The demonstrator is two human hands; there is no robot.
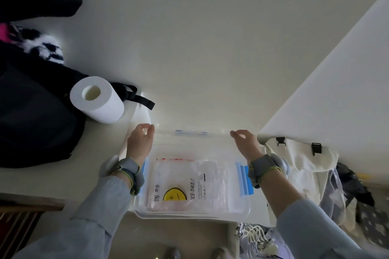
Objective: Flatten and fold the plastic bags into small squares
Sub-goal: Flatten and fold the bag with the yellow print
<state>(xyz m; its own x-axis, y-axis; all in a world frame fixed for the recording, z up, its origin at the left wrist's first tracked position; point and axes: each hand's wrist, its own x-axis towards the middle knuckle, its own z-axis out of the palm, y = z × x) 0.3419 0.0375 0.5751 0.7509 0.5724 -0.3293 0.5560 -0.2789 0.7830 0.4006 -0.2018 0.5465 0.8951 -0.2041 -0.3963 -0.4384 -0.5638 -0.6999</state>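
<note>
- Sleeves point(101, 206), grey-blue, fill the near edge of the view, each arm with a grey band at the wrist.
- White surface point(189, 59) spreads out ahead and carries everything else.
- Black backpack point(31, 111) lies at the left edge, one strap trailing toward the middle.
- Cream bag point(301, 160) with black clips hangs at the right edge.
- Clear bag point(189, 143) is held up taut between the two hands over the near part of the surface, its blue-marked zip edge at the far side.
- Pile of bags point(189, 187) lies flat under it, near the front edge; one shows a yellow shape and printed letters, another blue strips at its right end.
- Paper roll point(96, 99) lies on its side between backpack and clear bag, just left of the left hand.
- Left hand point(140, 142) pinches the clear bag's far left corner between thumb and fingertips.
- Right hand point(245, 143) pinches the far right corner the same way.
</note>
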